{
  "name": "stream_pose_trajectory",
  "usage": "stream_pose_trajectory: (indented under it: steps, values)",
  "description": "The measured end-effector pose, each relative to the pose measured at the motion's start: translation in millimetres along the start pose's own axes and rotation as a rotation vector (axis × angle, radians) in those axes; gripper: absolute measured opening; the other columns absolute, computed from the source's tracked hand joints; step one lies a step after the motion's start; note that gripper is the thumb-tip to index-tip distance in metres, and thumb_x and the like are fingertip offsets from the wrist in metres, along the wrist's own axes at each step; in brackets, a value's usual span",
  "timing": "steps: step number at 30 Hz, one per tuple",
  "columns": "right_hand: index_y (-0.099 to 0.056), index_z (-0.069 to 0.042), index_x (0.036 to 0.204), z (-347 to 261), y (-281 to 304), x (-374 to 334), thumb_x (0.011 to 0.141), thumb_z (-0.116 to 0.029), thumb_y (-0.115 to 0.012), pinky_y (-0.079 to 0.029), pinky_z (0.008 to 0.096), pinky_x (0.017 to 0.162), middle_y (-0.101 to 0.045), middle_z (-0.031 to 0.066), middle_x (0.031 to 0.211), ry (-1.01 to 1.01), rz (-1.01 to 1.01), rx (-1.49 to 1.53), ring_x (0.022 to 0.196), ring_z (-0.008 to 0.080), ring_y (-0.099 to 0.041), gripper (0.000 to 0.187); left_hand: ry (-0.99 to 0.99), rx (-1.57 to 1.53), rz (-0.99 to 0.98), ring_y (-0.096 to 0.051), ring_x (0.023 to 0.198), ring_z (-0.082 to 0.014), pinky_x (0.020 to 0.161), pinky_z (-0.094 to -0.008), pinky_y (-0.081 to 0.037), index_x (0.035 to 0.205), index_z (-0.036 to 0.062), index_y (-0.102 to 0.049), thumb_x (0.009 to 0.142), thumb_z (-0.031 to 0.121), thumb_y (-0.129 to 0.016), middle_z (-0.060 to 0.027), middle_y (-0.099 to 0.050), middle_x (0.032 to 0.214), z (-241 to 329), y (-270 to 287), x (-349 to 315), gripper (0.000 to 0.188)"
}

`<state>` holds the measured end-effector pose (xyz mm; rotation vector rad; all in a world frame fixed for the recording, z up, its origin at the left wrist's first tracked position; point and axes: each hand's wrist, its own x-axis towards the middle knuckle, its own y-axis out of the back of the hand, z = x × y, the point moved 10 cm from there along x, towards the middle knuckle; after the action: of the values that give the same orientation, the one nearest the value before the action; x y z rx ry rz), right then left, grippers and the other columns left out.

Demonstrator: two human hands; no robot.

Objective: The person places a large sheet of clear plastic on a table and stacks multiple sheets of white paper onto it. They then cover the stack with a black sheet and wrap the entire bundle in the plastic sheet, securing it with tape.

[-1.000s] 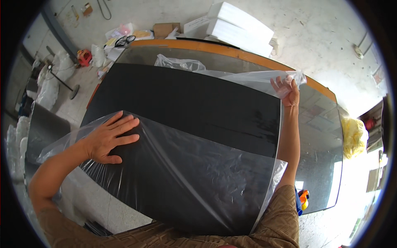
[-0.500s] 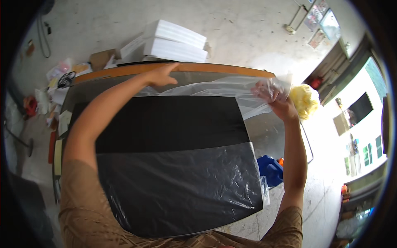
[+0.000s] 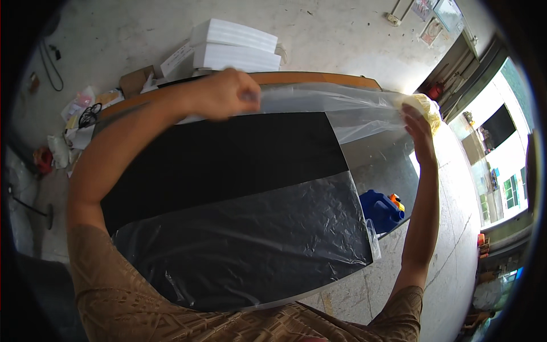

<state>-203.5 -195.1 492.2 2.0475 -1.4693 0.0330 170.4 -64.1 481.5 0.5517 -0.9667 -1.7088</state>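
A large black sheet [image 3: 239, 151] lies across the table in front of me. Creased clear film covers its near half, and a second clear plastic film [image 3: 327, 98] stretches in a band along its far edge. My left hand [image 3: 228, 94] is closed at the left end of that band, its fingertips slightly blurred. The band's other end is gripped by my right hand [image 3: 419, 128], out past the sheet's right side. Bunched film partly hides those fingertips.
An orange-brown strip [image 3: 307, 78] edges the table's far side. White foam blocks [image 3: 236, 48] stand beyond it. Papers and a black cable [image 3: 89, 115] lie at the left. Right of the sheet sit a blue jug [image 3: 379, 211] and a yellow bag [image 3: 431, 111].
My left hand has gone from an extended pointing finger to closed fingers at the film. My right hand has moved outward to the right, and the film band now stretches farther that way.
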Motion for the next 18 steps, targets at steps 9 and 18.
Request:
stream_pose_trajectory:
  steps: [9, 18]
  values:
    - [-0.020, -0.001, 0.145, -141, -293, -119, 0.071, -0.029, -0.077, -0.034, 0.0466, 0.105, -0.050, 0.0241, 0.129, 0.560, -0.625, -0.580, 0.129, 0.0373, -0.040, 0.098, -0.405, 0.470, 0.085, -0.063, 0.082, -0.0292, 0.058, -0.0379, -0.053, 0.103, -0.0030, -0.056, 0.081, 0.004, -0.053, -0.0170, -0.057, 0.094, 40, -116, -85, 0.023]
    - [-0.060, -0.007, 0.114, -128, -295, -113, 0.074, -0.027, -0.073, -0.052, 0.0430, 0.080, -0.067, 0.0183, 0.096, 0.526, -0.450, -0.485, 0.099, 0.0371, -0.063, 0.046, 0.306, 1.188, -0.355, -0.068, 0.075, -0.0255, 0.056, -0.0372, -0.052, 0.073, 0.0076, -0.070, 0.063, 0.014, -0.071, -0.0106, -0.068, 0.077, -101, 15, -143, 0.011]
